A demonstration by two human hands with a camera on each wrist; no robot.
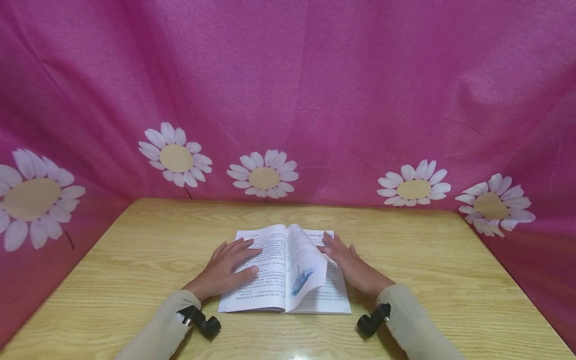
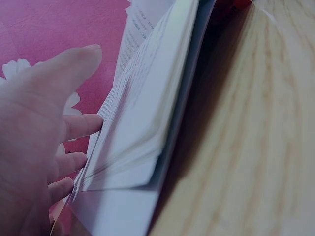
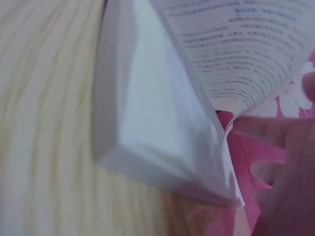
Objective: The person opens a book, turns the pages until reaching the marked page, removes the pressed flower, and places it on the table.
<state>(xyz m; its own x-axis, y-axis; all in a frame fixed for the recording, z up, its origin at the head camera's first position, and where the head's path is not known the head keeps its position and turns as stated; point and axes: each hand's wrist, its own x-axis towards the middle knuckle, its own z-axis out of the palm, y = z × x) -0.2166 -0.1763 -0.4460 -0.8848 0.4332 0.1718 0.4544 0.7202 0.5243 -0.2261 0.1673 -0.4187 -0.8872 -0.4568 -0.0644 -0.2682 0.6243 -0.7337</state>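
An open book lies on the table, with printed text on its pages. My left hand rests on the left page, fingers spread and thumb apart. In the left wrist view the fingertips meet the page along its outer side. A single page with a blue plant-like drawing stands raised and curved over the right half. My right hand is at the right side of the book, fingers extended. One fingertip touches the edge of the raised page in the right wrist view.
The wooden table surrounds the book. A pink curtain with large white daisies hangs behind and along both sides. Each sleeve carries a black wrist mount close to the tabletop.
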